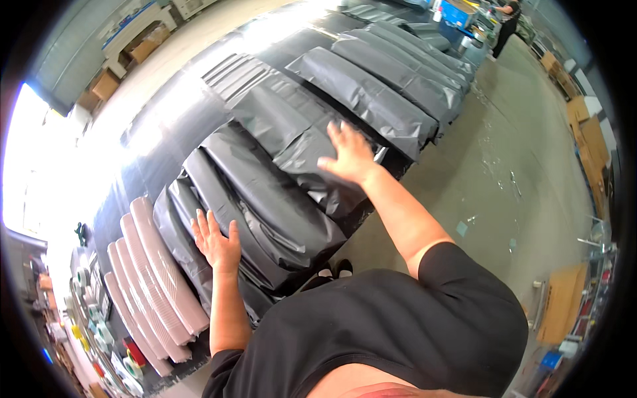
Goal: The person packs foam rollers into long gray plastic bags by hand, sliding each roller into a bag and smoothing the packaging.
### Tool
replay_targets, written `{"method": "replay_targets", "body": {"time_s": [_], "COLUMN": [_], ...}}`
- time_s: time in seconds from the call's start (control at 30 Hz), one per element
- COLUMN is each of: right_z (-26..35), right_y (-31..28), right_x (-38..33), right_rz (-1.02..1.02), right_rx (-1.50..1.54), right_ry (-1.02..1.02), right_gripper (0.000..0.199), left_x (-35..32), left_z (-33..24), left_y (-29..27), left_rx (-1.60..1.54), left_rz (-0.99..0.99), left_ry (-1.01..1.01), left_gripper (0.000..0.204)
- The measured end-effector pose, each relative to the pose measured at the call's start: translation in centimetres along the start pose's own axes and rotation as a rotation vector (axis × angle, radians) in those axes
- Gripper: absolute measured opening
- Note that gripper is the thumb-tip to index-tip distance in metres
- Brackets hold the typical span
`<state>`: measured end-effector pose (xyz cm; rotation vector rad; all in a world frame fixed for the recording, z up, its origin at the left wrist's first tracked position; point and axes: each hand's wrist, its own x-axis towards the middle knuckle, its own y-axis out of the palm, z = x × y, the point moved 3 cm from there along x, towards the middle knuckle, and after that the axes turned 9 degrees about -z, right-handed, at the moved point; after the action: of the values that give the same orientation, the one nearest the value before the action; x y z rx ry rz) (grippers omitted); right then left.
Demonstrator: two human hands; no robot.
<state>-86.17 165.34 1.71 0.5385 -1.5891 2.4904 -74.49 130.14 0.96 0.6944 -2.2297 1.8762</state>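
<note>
Long packages wrapped in dark grey plastic (265, 192) lie side by side on a long shiny table (159, 126). My left hand (215, 242) rests flat, fingers spread, on the near end of one grey package. My right hand (348, 156) lies open, palm down, on another grey package (298, 142) further along, near the table's right edge. Neither hand grips anything.
Several pale pink ribbed panels (156, 278) lie unwrapped to the left of the grey packages. More grey packages (391, 73) continue up the table. Tape rolls (83, 275) sit at the far left. Cardboard boxes (590, 132) line the concrete floor on the right. A person (507, 23) stands at the far end.
</note>
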Motion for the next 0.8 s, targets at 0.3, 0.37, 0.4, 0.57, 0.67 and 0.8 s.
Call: {"method": "replay_targets", "body": {"time_s": [0.3, 0.37, 0.4, 0.57, 0.67, 0.8], "right_z": [4.6, 4.5, 4.2, 3.2, 2.2, 0.3], "right_y": [2.6, 3.1, 2.9, -0.1, 0.7, -1.5], "right_x": [-4.1, -4.5, -4.6, -5.3, -5.2, -4.0], "right_rz": [0.478, 0.467, 0.475, 0.556, 0.637, 0.76], "right_rx": [0.002, -0.016, 0.008, -0.073, 0.103, 0.118], "right_ry": [0.012, 0.027, 0.052, 0.062, 0.139, -0.018], "right_gripper": [0.104, 0.104, 0.103, 0.11, 0.111, 0.104], "left_x": [0.7, 0.5, 0.6, 1.8, 2.0, 1.6], "left_z": [-3.0, -2.4, -2.6, -7.4, -11.4, -13.3], "left_y": [5.4, 5.6, 5.2, 2.0, 4.0, 7.4], "left_rx": [-0.056, -0.066, -0.069, -0.02, -0.056, 0.03], "left_rz": [0.142, 0.126, 0.157, 0.087, 0.228, 0.24], "left_ry": [-0.032, -0.003, 0.003, 0.051, 0.057, 0.095], "left_gripper": [0.077, 0.078, 0.079, 0.076, 0.073, 0.075]}}
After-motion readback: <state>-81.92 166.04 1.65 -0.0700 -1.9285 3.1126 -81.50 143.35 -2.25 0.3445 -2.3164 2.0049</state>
